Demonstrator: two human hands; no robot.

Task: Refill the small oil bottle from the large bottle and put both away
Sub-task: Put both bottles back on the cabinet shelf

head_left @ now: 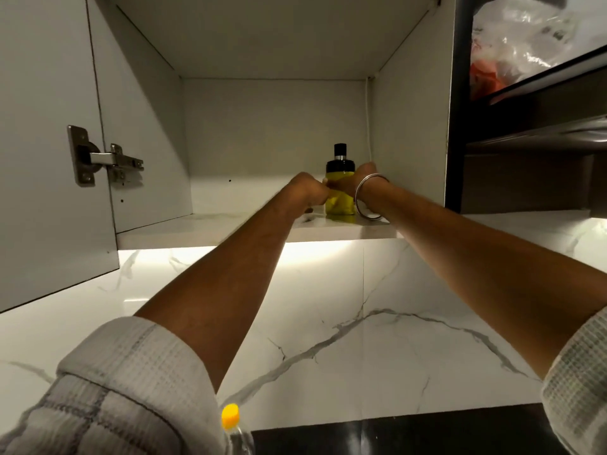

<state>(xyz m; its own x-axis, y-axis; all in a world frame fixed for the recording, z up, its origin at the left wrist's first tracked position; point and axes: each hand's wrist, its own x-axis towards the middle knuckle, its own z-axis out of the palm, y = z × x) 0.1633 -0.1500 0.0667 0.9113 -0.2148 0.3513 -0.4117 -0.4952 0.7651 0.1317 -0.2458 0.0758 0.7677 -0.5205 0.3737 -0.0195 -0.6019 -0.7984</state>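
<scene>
While I am watching remotely, both arms are reaching into the open cabinet [295,229];
Left hand [307,190]: clasping the small oil bottle [340,192];
Right hand [358,180]: gripping it too;
Large bottle [231,421]: standing below, yellow-capped.

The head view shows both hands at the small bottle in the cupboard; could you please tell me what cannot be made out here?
- Small oil bottle: both hands cover its sides, so neither its fill level nor whether it stands on the shelf shows.
- Left hand and right hand: fingers hidden behind the hands.
- Yellow-capped bottle: body cut off by bottom edge.
</scene>
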